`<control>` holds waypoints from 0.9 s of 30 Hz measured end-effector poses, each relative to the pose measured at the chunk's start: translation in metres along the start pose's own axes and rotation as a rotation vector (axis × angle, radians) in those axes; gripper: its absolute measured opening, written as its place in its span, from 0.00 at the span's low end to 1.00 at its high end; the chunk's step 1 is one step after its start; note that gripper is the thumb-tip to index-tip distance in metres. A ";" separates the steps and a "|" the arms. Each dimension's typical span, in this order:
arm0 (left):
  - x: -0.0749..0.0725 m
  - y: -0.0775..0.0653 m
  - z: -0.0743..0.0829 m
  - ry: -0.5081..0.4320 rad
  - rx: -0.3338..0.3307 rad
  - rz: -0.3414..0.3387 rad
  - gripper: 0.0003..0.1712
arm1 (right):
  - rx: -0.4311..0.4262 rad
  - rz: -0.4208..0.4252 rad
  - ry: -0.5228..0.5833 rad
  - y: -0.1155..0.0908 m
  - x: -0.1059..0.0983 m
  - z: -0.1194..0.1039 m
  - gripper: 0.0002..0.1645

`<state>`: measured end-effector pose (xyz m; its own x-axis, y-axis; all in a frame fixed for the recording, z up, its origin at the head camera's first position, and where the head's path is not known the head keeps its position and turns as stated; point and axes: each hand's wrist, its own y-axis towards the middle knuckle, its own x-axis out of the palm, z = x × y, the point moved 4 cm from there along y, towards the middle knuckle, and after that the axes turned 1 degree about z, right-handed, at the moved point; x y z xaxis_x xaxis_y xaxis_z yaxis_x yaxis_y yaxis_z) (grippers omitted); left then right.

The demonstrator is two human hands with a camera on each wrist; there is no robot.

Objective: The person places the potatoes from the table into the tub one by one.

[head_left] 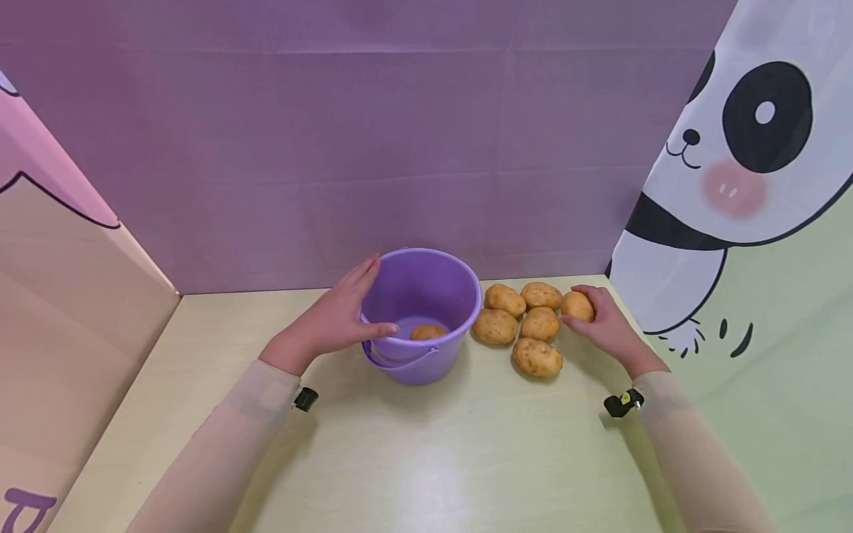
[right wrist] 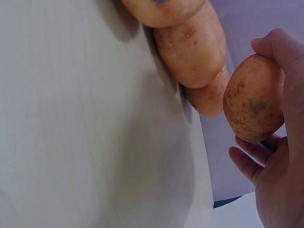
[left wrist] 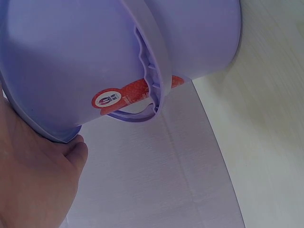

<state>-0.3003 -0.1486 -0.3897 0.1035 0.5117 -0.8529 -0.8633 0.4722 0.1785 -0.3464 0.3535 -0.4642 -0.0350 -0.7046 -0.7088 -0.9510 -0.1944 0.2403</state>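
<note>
A purple bucket (head_left: 421, 359) stands upright near the back of the table, with one potato (head_left: 429, 332) visible on its bottom. My left hand (head_left: 338, 314) holds the bucket's rim at its left side; the left wrist view shows the hand (left wrist: 38, 166) against the rim, fingers partly hidden. Over at the right, my right hand (head_left: 605, 323) grips a potato (head_left: 577, 305) between thumb and fingers. In the right wrist view this potato (right wrist: 254, 99) is raised off the table. Several other potatoes (head_left: 540, 324) lie grouped between the bucket and my right hand.
The pale wooden table (head_left: 426, 459) extends in front of the bucket. A purple backdrop (head_left: 333, 148) rises along its back edge. Printed side panels border it, with a panda (head_left: 726, 185) on the right one. The bucket's handle (head_left: 406, 363) hangs down at the front.
</note>
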 end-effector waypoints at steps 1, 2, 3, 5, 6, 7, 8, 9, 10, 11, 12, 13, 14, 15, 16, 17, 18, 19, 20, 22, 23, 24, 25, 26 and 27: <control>0.000 0.000 0.000 -0.003 -0.002 -0.001 0.76 | -0.003 0.000 0.001 0.001 0.000 -0.002 0.42; 0.000 0.000 0.000 -0.003 -0.003 -0.002 0.76 | -0.004 0.000 0.004 0.002 -0.001 -0.003 0.42; -0.001 0.000 0.000 -0.004 -0.003 -0.002 0.76 | -0.007 0.002 0.009 0.002 -0.001 -0.004 0.42; -0.001 0.000 0.001 -0.003 -0.005 -0.002 0.76 | -0.017 0.008 0.019 0.004 -0.001 -0.007 0.41; -0.001 0.000 0.001 -0.002 -0.006 -0.003 0.76 | -0.020 0.007 0.027 0.005 -0.001 -0.009 0.41; -0.001 0.000 0.001 -0.002 -0.009 -0.003 0.76 | -0.022 0.005 0.034 0.006 0.000 -0.010 0.41; -0.001 0.000 0.001 -0.003 -0.010 -0.003 0.75 | -0.025 0.003 0.037 0.007 0.000 -0.011 0.41; -0.001 0.000 0.001 -0.006 -0.011 -0.002 0.75 | -0.028 0.001 0.037 0.007 0.001 -0.012 0.41; -0.001 0.000 0.001 -0.009 -0.012 -0.002 0.75 | -0.030 -0.003 0.038 0.008 0.001 -0.014 0.41; 0.000 0.000 0.001 -0.011 -0.013 -0.002 0.74 | -0.029 -0.008 0.037 0.009 0.002 -0.015 0.41; 0.000 0.000 0.001 -0.012 -0.013 -0.003 0.74 | -0.028 -0.013 0.039 0.010 0.002 -0.016 0.41; 0.000 0.000 0.001 -0.014 -0.013 -0.003 0.74 | -0.033 -0.014 0.035 0.010 0.002 -0.018 0.42; 0.000 0.000 0.002 -0.016 -0.012 -0.004 0.74 | -0.033 -0.016 0.034 0.011 0.002 -0.020 0.42; 0.000 0.000 0.002 -0.015 -0.012 -0.004 0.75 | -0.033 -0.017 0.038 0.012 0.002 -0.023 0.41; 0.000 0.000 0.002 -0.014 -0.012 -0.004 0.75 | -0.036 -0.019 0.044 0.013 0.002 -0.026 0.41; 0.000 0.000 0.002 -0.013 -0.011 -0.003 0.75 | -0.038 -0.021 0.049 0.013 0.002 -0.028 0.41; 0.000 -0.001 0.002 -0.014 -0.011 -0.003 0.75 | -0.042 -0.022 0.052 0.014 0.002 -0.031 0.41; 0.000 -0.001 0.002 -0.015 -0.010 -0.002 0.76 | -0.048 -0.022 0.053 0.015 0.002 -0.034 0.40; -0.001 -0.001 0.002 -0.016 -0.010 -0.002 0.76 | -0.048 -0.023 0.055 0.015 0.002 -0.037 0.40; -0.001 -0.001 0.002 -0.019 -0.008 0.000 0.75 | -0.055 -0.028 0.062 0.017 0.002 -0.043 0.40; -0.001 -0.001 0.002 -0.020 -0.007 0.000 0.75 | -0.057 -0.032 0.062 0.017 0.002 -0.046 0.40; -0.001 -0.001 0.003 -0.021 -0.007 0.001 0.75 | -0.060 -0.035 0.063 0.018 0.003 -0.048 0.39; -0.001 -0.001 0.003 -0.020 -0.007 0.001 0.75 | -0.061 -0.039 0.067 0.019 0.003 -0.050 0.39; -0.001 -0.001 0.003 -0.020 -0.008 0.000 0.74 | -0.061 -0.045 0.070 0.019 0.004 -0.052 0.39; -0.001 -0.001 0.003 -0.021 -0.008 0.001 0.74 | -0.065 -0.049 0.074 0.020 0.004 -0.054 0.39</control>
<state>-0.2984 -0.1474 -0.3881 0.1131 0.5272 -0.8422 -0.8674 0.4658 0.1752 -0.3493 0.3099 -0.4261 0.0359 -0.7411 -0.6705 -0.9290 -0.2720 0.2509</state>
